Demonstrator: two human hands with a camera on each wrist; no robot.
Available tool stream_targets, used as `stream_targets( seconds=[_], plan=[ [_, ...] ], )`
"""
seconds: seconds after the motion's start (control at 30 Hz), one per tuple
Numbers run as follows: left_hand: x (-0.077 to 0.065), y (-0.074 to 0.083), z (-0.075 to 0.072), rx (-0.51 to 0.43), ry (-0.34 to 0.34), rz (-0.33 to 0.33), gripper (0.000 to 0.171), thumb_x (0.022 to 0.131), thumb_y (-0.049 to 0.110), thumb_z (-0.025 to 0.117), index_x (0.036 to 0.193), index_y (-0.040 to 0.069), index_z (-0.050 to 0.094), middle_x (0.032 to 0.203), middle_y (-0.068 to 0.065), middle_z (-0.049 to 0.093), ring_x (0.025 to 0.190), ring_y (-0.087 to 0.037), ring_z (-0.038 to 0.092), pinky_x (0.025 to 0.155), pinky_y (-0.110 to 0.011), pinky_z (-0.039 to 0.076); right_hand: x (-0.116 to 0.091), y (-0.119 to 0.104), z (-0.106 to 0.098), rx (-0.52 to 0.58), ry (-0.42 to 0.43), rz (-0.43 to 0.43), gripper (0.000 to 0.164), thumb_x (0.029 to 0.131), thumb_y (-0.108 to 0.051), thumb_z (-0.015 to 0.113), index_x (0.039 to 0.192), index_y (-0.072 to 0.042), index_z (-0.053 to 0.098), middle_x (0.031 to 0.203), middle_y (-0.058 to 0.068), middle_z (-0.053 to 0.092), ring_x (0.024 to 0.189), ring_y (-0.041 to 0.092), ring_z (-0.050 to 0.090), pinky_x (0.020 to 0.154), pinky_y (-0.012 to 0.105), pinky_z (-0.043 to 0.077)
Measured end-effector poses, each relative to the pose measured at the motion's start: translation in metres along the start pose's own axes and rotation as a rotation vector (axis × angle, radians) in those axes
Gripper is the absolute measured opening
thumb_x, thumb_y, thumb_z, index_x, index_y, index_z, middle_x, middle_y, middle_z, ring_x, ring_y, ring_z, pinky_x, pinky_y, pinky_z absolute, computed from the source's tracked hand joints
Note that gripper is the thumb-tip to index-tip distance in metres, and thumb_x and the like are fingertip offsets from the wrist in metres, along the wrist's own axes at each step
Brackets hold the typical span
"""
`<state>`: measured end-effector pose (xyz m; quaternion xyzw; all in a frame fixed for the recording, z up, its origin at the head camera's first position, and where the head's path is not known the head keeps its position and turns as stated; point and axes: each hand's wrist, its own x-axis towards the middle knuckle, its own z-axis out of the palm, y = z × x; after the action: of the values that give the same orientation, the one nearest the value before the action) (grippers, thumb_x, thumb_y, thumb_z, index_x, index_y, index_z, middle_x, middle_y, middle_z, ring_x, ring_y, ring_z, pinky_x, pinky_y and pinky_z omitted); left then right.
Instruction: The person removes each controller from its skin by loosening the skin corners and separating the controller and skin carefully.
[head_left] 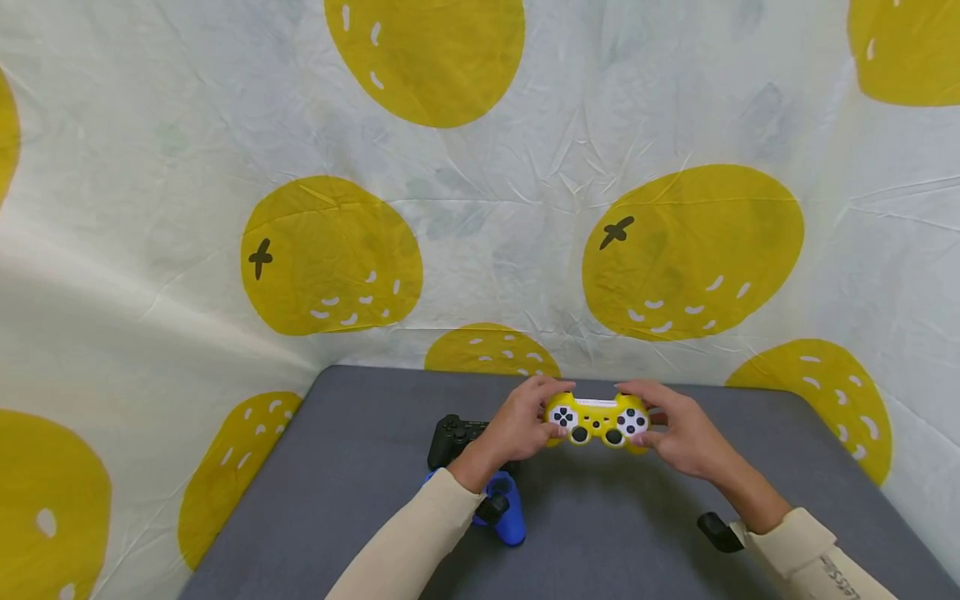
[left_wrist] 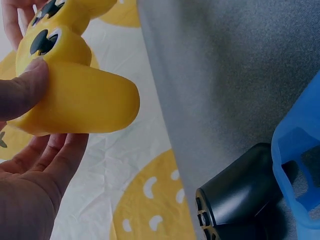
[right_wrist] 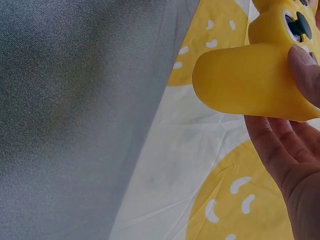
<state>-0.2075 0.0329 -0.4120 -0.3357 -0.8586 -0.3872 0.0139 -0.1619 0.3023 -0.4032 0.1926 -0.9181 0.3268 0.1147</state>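
Observation:
Both hands hold up a yellow game controller (head_left: 597, 414) with white button panels and black thumbsticks, its face turned to the head camera. My left hand (head_left: 527, 418) grips one side, thumb on the front and fingers behind. On the other side my right hand (head_left: 684, 429) grips it the same way. In the wrist views the controller's rounded yellow handles (left_wrist: 95, 100) stick out past the thumbs. Below and left of the left hand, a black controller (head_left: 448, 440) lies on the table, partly hidden by that hand. A blue controller shell (head_left: 510, 517) lies nearer, partly covered by the left forearm.
The grey table (head_left: 360, 450) reaches back to a white cloth (head_left: 495, 267) printed with yellow fruit, which hangs behind and at both sides. In the left wrist view the black controller (left_wrist: 245, 185) lies right beside the blue shell (left_wrist: 295, 145).

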Motion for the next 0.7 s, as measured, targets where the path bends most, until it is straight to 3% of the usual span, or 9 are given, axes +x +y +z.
stream_targets(
  seconds=[0.37, 0.7],
  plan=[
    [0.0000, -0.0021, 0.0012, 0.031, -0.018, 0.025, 0.062, 0.091, 0.010, 0.081, 0.148, 0.021, 0.059, 0.147, -0.003, 0.060, 0.111, -0.014, 0.061, 0.091, -0.021, 0.054, -0.0023, -0.0027, -0.0004, -0.047, -0.020, -0.066, 0.071, 0.075, 0.012, 0.083, 0.140, -0.005, 0.062, 0.143, 0.021, 0.059, 0.115, 0.037, 0.066, 0.088, 0.049, 0.062],
    [-0.0009, -0.0011, 0.0005, 0.116, -0.054, 0.047, 0.065, 0.091, 0.012, 0.080, 0.151, 0.021, 0.056, 0.145, -0.003, 0.054, 0.119, -0.018, 0.058, 0.096, -0.021, 0.054, -0.0041, -0.0033, 0.0015, -0.151, 0.003, -0.150, 0.072, 0.072, 0.009, 0.088, 0.138, -0.011, 0.065, 0.137, 0.011, 0.061, 0.111, 0.028, 0.063, 0.082, 0.037, 0.060]
  ],
)
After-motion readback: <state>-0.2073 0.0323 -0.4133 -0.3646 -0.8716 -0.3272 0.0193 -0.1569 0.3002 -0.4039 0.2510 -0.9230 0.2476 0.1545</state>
